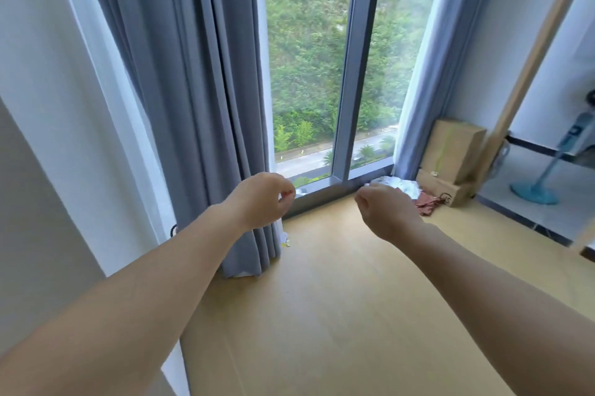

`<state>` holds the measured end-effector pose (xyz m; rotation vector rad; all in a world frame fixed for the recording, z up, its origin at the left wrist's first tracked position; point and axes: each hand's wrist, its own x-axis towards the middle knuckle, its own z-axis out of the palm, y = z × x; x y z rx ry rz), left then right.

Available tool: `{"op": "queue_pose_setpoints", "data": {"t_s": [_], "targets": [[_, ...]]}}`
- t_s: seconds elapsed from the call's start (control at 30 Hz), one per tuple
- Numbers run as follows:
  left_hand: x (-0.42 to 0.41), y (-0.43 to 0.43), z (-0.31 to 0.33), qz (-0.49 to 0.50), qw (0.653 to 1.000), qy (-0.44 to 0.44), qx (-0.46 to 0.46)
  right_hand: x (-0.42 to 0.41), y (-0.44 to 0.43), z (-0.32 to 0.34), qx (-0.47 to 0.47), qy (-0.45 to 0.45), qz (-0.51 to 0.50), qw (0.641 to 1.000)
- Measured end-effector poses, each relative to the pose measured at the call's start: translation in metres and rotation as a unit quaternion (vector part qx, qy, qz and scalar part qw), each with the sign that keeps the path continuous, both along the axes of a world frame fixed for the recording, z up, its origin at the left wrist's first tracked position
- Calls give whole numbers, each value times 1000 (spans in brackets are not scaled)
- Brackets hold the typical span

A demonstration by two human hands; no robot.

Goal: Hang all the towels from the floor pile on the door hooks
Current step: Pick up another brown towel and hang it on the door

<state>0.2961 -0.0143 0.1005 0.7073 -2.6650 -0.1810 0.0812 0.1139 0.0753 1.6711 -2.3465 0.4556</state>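
- Left hand (262,197) and right hand (384,210): fingers loosely curled, holding nothing.
- Towel pile (407,191) lies on the floor by the window sill (325,191), just beyond the right hand, untouched.

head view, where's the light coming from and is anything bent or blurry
Head view: daylight enters through the window, leaving the grey curtain dim; wide-angle distortion bows the window frame and wooden door frame; the cloth pile on the floor looks soft; both hands, left and right, are reasonably sharp.
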Motion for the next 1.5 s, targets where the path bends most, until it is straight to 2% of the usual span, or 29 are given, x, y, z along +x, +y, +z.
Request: {"op": "queue_pose_setpoints", "data": {"t_s": [0.13,0.5,1.03,1.27,1.5], "targets": [[-50,22,6,-45,999,0,1,-41,45,8,-2,7,-64,998],[-175,90,3,-107,994,7,1,-140,144,6,16,2,-139,990],[-309,161,-15,-160,987,-8,1,-245,236,-8,43,-34,-179,982],[-352,174,-23,-188,982,-12,12,-280,257,-9,57,-49,-211,975],[-394,150,-33,-211,977,-27,13,-314,242,-18,68,-72,-225,969]]}}
